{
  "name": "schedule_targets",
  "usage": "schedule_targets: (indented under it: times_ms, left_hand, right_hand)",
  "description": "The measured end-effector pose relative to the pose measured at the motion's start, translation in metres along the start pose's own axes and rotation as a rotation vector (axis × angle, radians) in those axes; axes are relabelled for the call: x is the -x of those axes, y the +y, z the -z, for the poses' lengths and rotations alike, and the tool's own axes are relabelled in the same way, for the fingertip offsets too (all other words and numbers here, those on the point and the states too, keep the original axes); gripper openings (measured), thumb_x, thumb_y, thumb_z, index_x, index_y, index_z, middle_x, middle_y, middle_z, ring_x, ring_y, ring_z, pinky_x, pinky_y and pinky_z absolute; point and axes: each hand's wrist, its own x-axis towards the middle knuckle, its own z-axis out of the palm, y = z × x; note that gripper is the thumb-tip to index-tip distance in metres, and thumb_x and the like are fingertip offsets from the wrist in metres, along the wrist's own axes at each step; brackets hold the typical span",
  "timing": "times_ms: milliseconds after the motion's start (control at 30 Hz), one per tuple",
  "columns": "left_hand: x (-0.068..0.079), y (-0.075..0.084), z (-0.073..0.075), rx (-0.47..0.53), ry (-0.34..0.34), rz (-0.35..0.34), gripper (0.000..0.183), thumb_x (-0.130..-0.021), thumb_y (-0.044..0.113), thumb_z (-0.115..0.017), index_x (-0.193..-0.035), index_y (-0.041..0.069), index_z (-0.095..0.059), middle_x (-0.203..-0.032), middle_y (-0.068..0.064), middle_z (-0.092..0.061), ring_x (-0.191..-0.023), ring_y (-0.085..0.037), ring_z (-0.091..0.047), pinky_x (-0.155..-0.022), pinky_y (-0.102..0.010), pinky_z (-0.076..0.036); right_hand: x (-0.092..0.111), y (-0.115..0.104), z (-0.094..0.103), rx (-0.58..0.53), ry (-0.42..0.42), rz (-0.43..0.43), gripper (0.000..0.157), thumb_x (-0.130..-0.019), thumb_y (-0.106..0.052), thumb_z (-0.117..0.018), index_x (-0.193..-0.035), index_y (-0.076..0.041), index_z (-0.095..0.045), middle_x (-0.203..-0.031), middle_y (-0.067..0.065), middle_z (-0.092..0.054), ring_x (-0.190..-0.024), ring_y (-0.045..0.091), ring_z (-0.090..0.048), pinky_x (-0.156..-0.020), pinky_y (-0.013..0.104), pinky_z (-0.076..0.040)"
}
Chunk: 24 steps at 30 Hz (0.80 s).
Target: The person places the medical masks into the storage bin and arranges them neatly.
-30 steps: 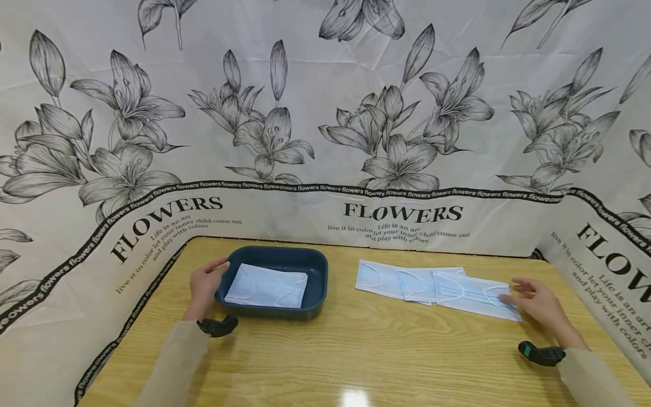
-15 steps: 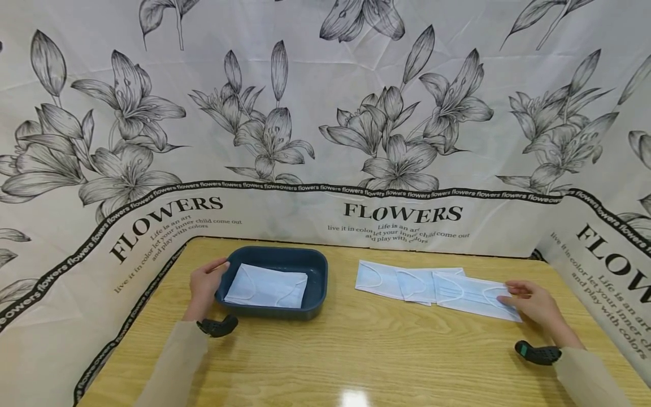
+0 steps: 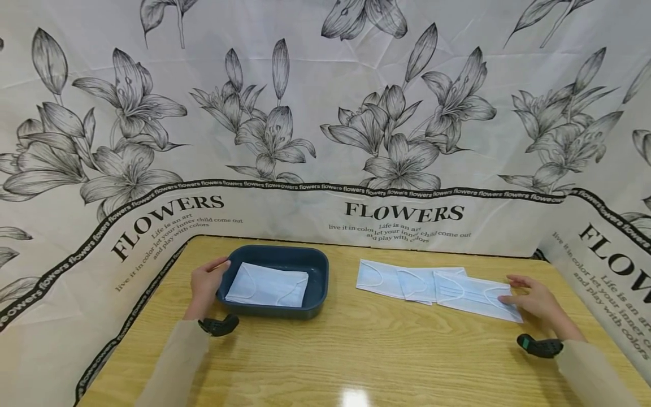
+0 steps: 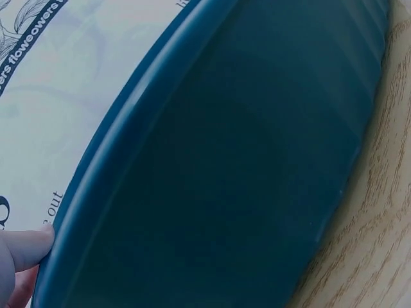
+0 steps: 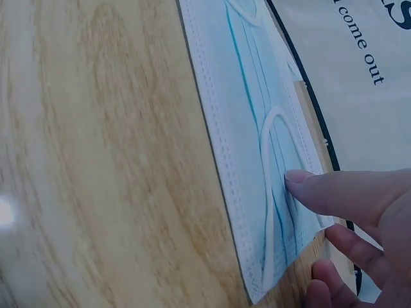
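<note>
A dark blue plastic tub (image 3: 317, 282) stands on the left of the table, with a small stack of pale blue face masks (image 3: 267, 285) inside. My left hand (image 3: 205, 284) holds the tub's left rim; in the left wrist view its thumb (image 4: 29, 249) is against the rim's outer side. On the right lie several overlapping face masks in a row. My right hand (image 3: 536, 302) is at the right end of the nearest face mask (image 3: 473, 297). Its thumb (image 5: 314, 189) lies on top beside the ear loop, while the index finger reaches the end edge, its tip partly hidden.
Two more masks (image 3: 381, 278) lie partly under the nearest one. A wood-grain table (image 3: 366, 350) carries everything. Behind it and at both sides hangs a white flower-print cloth (image 3: 285, 215), meeting the table's back edge.
My right hand has shifted only slightly, its fingers spreading a little at the mask's end. The left hand, the tub and the masks stay in place.
</note>
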Motion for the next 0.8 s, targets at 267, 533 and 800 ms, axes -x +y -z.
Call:
schedule_targets:
  times_ms: [267, 533, 800]
  left_hand:
    - [-0.001, -0.001, -0.002, -0.008, 0.014, 0.004, 0.037, -0.094, 0.019, -0.061, -0.127, 0.002, -0.062, -0.144, -0.022, -0.046, -0.133, -0.037, -0.042, -0.108, -0.049, -0.037]
    - [0.0, 0.0, -0.001, -0.018, 0.017, 0.011, 0.036, -0.095, 0.02, -0.059, -0.127, 0.003, -0.062, -0.144, -0.021, -0.046, -0.133, -0.036, -0.043, -0.108, -0.048, -0.037]
    - [-0.002, -0.001, -0.002, -0.03, 0.025, -0.002, 0.036, -0.095, 0.02, -0.06, -0.127, 0.004, -0.062, -0.141, -0.021, -0.05, -0.13, -0.036, -0.046, -0.107, -0.048, -0.039]
  right_hand:
    - [0.0, 0.003, 0.003, -0.014, -0.027, -0.02, 0.08, -0.086, -0.036, -0.07, -0.138, 0.013, -0.035, -0.126, 0.04, -0.043, -0.11, 0.05, -0.044, -0.084, 0.054, -0.04]
    - [0.004, 0.008, 0.003, 0.012, 0.029, 0.015, 0.06, -0.098, -0.036, -0.054, -0.131, 0.014, -0.046, -0.118, 0.037, -0.053, -0.085, 0.009, -0.054, -0.071, 0.029, -0.045]
    - [0.007, 0.011, 0.004, 0.045, 0.066, -0.029, 0.066, -0.098, -0.042, -0.051, -0.129, 0.016, -0.048, -0.122, 0.039, -0.052, -0.092, 0.025, -0.057, -0.071, 0.033, -0.044]
